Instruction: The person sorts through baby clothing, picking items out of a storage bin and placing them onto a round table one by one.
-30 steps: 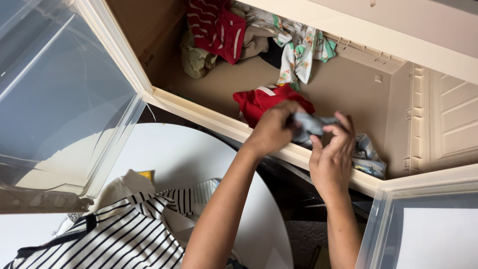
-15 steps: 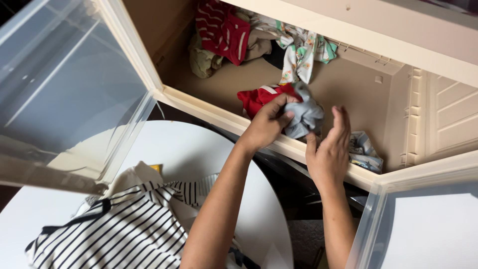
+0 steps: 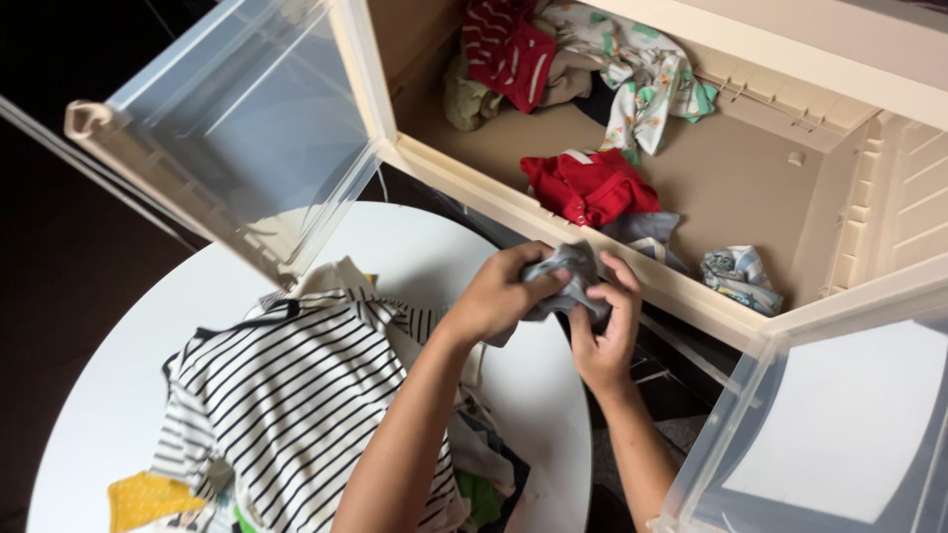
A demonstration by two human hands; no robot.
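Note:
My left hand (image 3: 499,294) and my right hand (image 3: 604,331) both grip a small grey garment (image 3: 566,277), bunched between them above the far edge of a round white table (image 3: 128,365). Just beyond the hands is an open beige cabinet (image 3: 553,222). Inside it lie a folded red garment (image 3: 590,186), a grey piece (image 3: 647,229) next to it and a small patterned folded piece (image 3: 739,276).
A heap of clothes with a black-and-white striped shirt (image 3: 281,395) covers the table's near part. Two clear cabinet doors stand open, one at the left (image 3: 247,128) and one at the lower right (image 3: 839,434). More clothes (image 3: 583,54) are piled at the cabinet's back.
A grey piece now lies beside the red garment in the cabinet. Both hands have drawn back from the cabinet to above the table and now grip a grey garment together.

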